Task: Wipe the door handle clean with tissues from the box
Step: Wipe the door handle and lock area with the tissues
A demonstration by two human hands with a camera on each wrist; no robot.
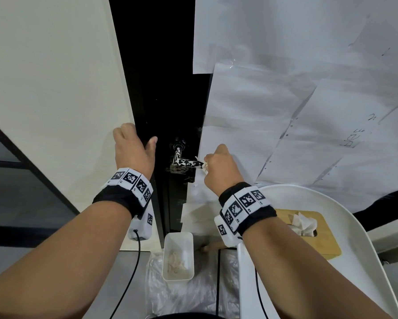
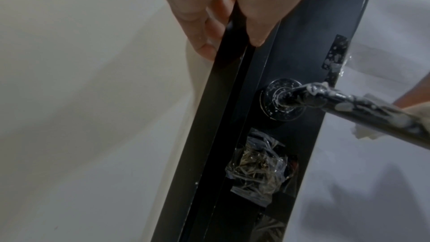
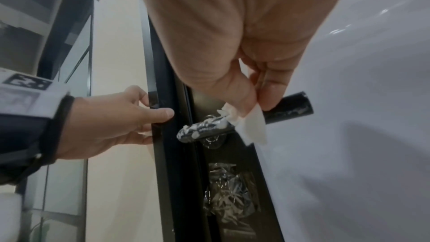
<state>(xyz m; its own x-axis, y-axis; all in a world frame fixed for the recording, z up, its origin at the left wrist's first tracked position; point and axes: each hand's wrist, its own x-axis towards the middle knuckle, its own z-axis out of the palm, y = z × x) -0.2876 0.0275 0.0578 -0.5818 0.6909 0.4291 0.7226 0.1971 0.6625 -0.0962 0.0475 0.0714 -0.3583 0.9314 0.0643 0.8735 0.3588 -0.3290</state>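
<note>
A black lever door handle (image 1: 185, 161) smeared with white paste sticks out of the black door (image 1: 161, 93). My right hand (image 1: 217, 166) pinches a white tissue (image 3: 250, 126) around the handle (image 3: 204, 129) partway along its bar; the bar's end (image 3: 289, 109) past the tissue looks almost free of paste. Paste also speckles the round handle base (image 2: 280, 99). My left hand (image 1: 133, 148) grips the door's edge (image 2: 229, 58), fingers behind it and thumb on the front. The wooden tissue box (image 1: 308, 229) lies on a white chair at lower right.
Sheets of white paper (image 1: 285, 100) are taped over the door right of the handle. A white bin (image 1: 178, 256) with used tissues stands on plastic sheeting on the floor below. The white chair (image 1: 354, 261) stands at right. A cream wall (image 1: 55, 88) lies left.
</note>
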